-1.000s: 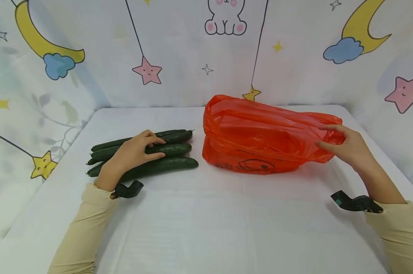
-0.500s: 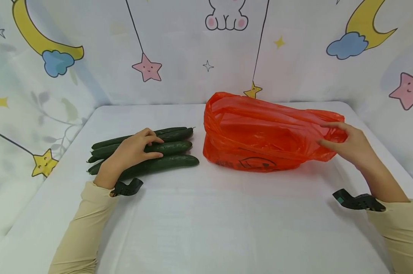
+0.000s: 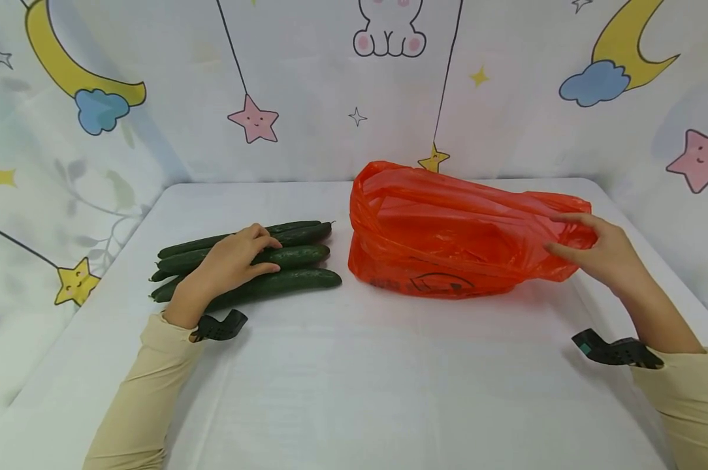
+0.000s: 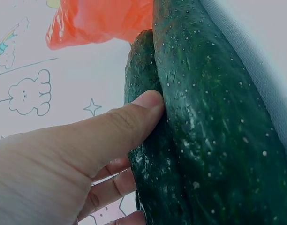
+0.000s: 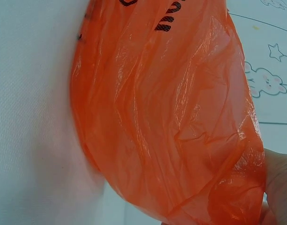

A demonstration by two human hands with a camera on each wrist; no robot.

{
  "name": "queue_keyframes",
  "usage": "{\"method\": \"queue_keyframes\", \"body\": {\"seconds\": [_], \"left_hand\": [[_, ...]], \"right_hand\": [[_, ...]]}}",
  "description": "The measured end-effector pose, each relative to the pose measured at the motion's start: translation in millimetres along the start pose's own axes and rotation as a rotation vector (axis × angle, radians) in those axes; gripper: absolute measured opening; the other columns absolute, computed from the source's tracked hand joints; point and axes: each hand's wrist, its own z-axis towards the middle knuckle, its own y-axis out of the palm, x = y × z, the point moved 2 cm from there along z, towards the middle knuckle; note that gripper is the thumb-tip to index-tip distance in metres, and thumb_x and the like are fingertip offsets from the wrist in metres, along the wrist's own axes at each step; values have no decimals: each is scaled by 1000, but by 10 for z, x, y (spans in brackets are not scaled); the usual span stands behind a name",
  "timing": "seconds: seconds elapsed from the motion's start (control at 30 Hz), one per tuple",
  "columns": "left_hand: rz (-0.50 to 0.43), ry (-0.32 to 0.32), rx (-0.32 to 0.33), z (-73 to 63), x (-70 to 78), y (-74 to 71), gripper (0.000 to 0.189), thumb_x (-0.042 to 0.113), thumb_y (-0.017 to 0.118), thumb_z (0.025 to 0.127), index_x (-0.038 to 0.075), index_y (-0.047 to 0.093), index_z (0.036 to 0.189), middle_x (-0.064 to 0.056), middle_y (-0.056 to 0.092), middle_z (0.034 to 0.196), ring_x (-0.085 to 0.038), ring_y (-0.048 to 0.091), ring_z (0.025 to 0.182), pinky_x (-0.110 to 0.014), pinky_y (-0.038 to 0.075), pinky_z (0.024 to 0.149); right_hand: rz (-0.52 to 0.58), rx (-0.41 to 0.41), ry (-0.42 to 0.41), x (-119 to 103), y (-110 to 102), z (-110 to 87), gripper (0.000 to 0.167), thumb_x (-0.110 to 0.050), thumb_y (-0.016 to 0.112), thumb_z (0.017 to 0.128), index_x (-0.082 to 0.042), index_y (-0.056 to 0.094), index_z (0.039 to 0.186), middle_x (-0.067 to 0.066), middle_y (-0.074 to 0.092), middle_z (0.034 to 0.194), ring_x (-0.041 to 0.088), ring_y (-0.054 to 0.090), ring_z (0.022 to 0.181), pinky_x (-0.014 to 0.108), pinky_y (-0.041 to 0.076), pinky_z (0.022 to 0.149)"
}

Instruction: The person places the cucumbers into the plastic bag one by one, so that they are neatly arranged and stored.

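My left fingers (image 4: 127, 119) are curled round one cucumber (image 3: 301, 256), more cucumbers (image 3: 286, 281) alongside on the counter (image 3: 354, 378). My right fingers (image 3: 567, 252) hold the right end of the red bag (image 3: 383, 264), mouth gaping, just right of the cucumbers. Patterned backdrop (image 3: 307, 65) behind.

White table (image 3: 366, 378) (12 o'clock = far side): at least four dark-green cucumbers (image 3: 295, 281) are lying side by side at 10 o'clock; a black-printed red plastic bag (image 3: 460, 228) is sitting, mouth gaping, at 1 o'clock.
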Motion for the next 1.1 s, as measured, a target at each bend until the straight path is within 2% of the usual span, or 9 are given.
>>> {"method": "queue_keyframes", "body": {"seconds": [0.1, 0.33, 0.4, 0.6, 0.7, 0.9, 1.1], "left_hand": [[1, -8, -3, -1, 5, -2, 35, 22, 73, 88, 2, 66, 115, -13, 57, 107, -26, 59, 80, -43, 50, 74], [-84, -113, -54, 6, 0, -16, 38, 24, 74, 88, 4, 66, 119, -12, 57, 107, -27, 57, 93, -45, 48, 81], [-86, -121, -59, 8, 0, -13, 38, 23, 74, 88, 2, 65, 119, -13, 57, 106, -29, 57, 95, -46, 48, 82], [63, -41, -30, 7, 29, 7, 35, 24, 73, 89, 2, 66, 114, -12, 59, 103, -29, 56, 87, -47, 47, 79], [112, -22, -13, 4, 29, 19, 34, 26, 74, 88, 3, 66, 112, -11, 59, 101, -28, 56, 88, -48, 47, 78], [107, -15, 8, 3, 9, 23, 34, 27, 75, 87, 4, 67, 111, -10, 59, 101, -25, 56, 84, -46, 47, 78], [38, 5, 49, -12, -8, -22, 33, 25, 75, 87, 3, 67, 111, -10, 57, 99, -23, 56, 73, -42, 48, 69]], "right_hand": [[-2, 2, -2, 6, -2, 0, 68, -31, 61, 96, 3, 33, 148, 34, 38, 137, 38, 42, 109, 11, 46, 60], [-10, 4, -3, -2, -2, 3, 68, -32, 62, 96, 2, 34, 148, 33, 38, 137, 40, 41, 110, 11, 45, 60], [-9, 3, -3, -2, 2, 3, 68, -32, 62, 96, 2, 33, 148, 34, 38, 137, 42, 41, 112, 10, 45, 60], [-3, -2, -5, 5, 17, -1, 67, -31, 61, 96, 3, 34, 147, 34, 38, 137, 38, 42, 109, 11, 46, 60], [-3, 1, -11, 8, 27, -4, 66, -30, 62, 96, 3, 35, 146, 34, 39, 136, 36, 43, 107, 11, 46, 60], [-5, 8, -15, 5, 34, -2, 66, -30, 62, 96, 4, 35, 146, 35, 39, 136, 40, 43, 108, 10, 45, 59], [-4, 8, -7, 11, 33, -2, 66, -31, 61, 96, 4, 35, 146, 35, 38, 137, 44, 41, 111, 10, 45, 59]]}}
